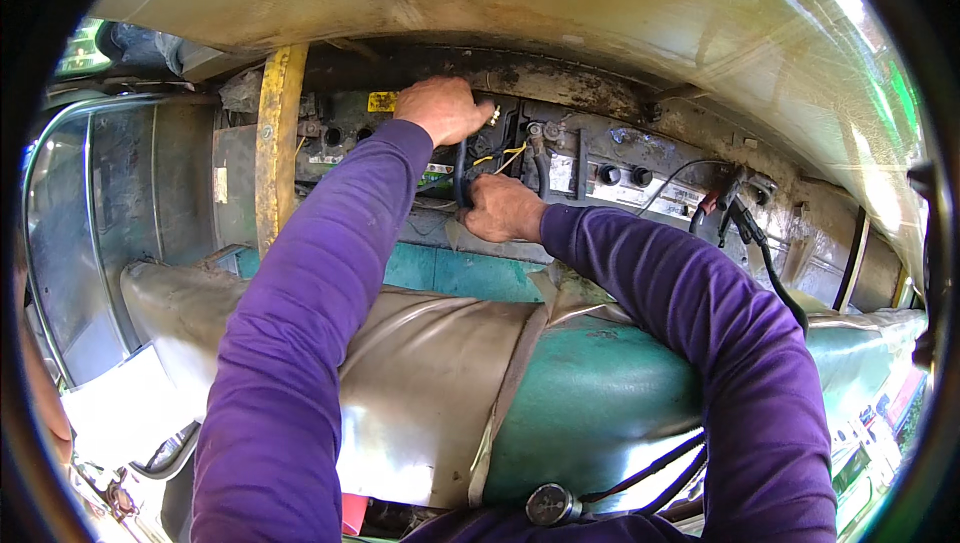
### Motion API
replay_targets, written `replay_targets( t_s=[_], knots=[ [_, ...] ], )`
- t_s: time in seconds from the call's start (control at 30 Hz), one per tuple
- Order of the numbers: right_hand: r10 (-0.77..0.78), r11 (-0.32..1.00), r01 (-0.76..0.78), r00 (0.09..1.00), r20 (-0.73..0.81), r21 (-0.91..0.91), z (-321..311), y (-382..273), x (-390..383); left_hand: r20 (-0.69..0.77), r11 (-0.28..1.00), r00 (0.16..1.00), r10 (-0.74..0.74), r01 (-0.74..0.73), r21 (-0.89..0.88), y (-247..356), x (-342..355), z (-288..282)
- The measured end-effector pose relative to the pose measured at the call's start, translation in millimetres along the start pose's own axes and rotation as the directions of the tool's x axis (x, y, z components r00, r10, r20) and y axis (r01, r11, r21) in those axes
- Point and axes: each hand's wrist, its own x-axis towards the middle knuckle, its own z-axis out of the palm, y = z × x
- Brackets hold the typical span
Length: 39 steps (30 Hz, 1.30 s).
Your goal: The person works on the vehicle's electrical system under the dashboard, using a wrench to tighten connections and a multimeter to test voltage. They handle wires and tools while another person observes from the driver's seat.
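Observation:
My left hand (440,109) reaches over the top of a dark, dirty battery (345,133), its fingers curled and partly hidden behind its back. A thick black cable (461,171) runs down from under it to my right hand (503,209). The fingers of my right hand are closed around the lower part of that cable. Just above the right hand lie thin yellow wires (512,159). To its right, a metal terminal clamp (543,131) with another black cable sits at the edge of a second battery (625,171).
Farther right, a clamp with red and black leads (738,198) rests on the second battery. A worn yellow bar (281,148) stands left of the batteries. In front runs a green padded edge (600,373) with a beige cover (425,393). A round gauge (553,505) hangs near me.

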Motion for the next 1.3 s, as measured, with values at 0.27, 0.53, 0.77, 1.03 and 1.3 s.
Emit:
replay_targets(
  t_s=[0.27, 0.53, 0.77, 1.03, 1.3],
  knots=[
    [-0.037, 0.999, 0.037, 0.999, -0.025, -0.016, 0, 1, 0, 0.041, 0.986, 0.989, 0.144, -0.147, 0.078, -7, 3, 1],
    [0.023, 1.0, -0.023, 0.999, 0.029, 0.017, -7, -4, -2, 0.064, 1.0, 0.998, 0.02, -0.018, -0.024, -3, 3, -3],
    [-0.006, 1.0, 0.005, 1.0, 0.018, 0.013, -5, -2, -1, 0.021, 0.999, 0.999, 0.044, -0.045, 0.027, -6, 7, 2],
    [-0.027, 0.999, 0.027, 0.999, -0.034, 0.016, -3, -3, -1, 0.058, 0.997, 0.998, 0.007, -0.002, -0.083, -16, 22, 13],
    [-0.002, 1.0, 0.002, 1.0, 0.006, 0.004, -5, -3, -1, -0.005, 0.988, 0.99, 0.144, -0.144, -0.059, -24, 24, 13]
  ],
)
